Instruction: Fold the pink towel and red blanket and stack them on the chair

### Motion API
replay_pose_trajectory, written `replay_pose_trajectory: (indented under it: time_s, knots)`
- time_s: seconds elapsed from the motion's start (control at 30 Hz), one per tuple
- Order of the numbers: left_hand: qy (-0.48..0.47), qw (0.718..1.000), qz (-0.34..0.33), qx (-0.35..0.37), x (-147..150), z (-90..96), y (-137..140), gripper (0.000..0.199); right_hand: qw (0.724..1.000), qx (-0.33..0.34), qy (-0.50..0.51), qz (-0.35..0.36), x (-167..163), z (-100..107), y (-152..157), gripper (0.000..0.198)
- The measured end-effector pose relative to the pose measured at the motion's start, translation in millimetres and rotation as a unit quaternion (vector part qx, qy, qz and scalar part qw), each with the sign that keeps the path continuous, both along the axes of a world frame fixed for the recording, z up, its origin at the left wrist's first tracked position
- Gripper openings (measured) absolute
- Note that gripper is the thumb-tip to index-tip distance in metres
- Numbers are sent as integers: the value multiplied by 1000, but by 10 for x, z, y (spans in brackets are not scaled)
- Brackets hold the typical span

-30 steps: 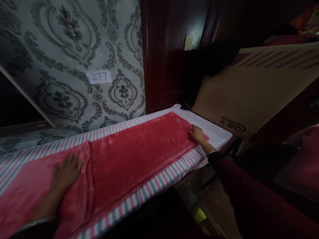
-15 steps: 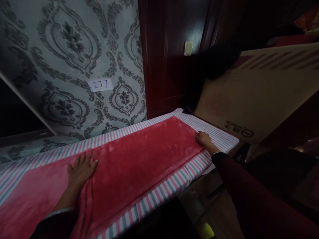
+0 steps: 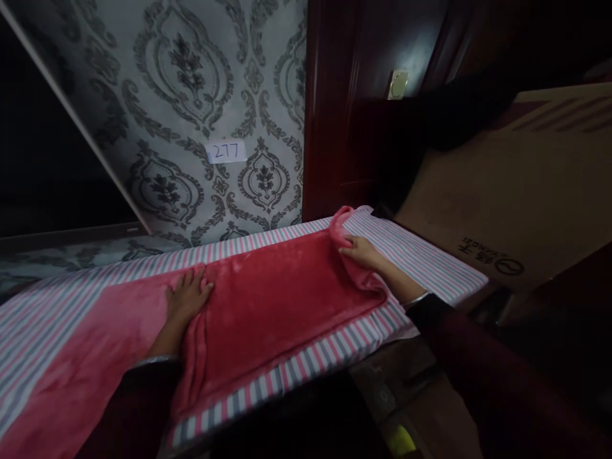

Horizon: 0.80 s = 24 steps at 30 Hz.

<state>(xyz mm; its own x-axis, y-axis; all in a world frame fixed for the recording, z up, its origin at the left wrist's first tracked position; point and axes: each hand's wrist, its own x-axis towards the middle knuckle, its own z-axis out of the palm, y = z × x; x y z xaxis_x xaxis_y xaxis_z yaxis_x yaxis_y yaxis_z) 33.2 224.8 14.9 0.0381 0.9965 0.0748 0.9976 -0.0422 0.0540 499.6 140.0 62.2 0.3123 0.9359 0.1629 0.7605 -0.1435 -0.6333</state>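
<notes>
Open from above over the flat middle of the red blanket; blocked along the far side by the wallpapered wall, at far right by the cardboard box.

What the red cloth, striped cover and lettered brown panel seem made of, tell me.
Red cloth: probably plush fleece, given its soft, mottled sheen and thick folds. Striped cover: thin, matte fabric, perhaps cotton, judging by its wrinkled edge. Lettered brown panel: likely cardboard, from its flat, matte, printed face.
</notes>
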Motion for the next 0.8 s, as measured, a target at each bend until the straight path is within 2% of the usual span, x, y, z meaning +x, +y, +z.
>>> replay_pose_trajectory:
  time_s: [0.1, 0.2, 0.3, 0.4, 0.5, 0.63, 0.7, 0.8]
  knots:
    - [-4, 1000, 2, 0, 10, 4, -25, 70, 992, 13, -28, 123, -665, -160, -124, 41]
    - [-14, 1000, 3, 0, 15, -9, -43, 69, 973, -15, -75, 219, -1168, -428, -358, 51]
    - [-41, 999, 2, 14, 10, -17, -79, 66, 967, -29, -102, 233, -1417, -620, -551, 59]
    - [-145, 989, -1, 38, 6, 21, -129, 57, 967, -23, -119, 223, -1468, -585, -608, 60]
    - [-286, 958, -13, 33, 58, 114, -143, 41, 967, -25, -127, 221, -1472, -363, -539, 53]
    - [-383, 923, -13, -25, 304, 203, -56, 30, 966, 16, -121, 226, -1624, -132, -456, 53]
    - [-440, 895, -7, -79, 481, 196, 1, 31, 963, 30, -123, 238, -1767, -156, -495, 54]
    - [-526, 838, -3, -149, 739, 138, 51, 44, 953, -8, -140, 267, -1962, -353, -668, 58]
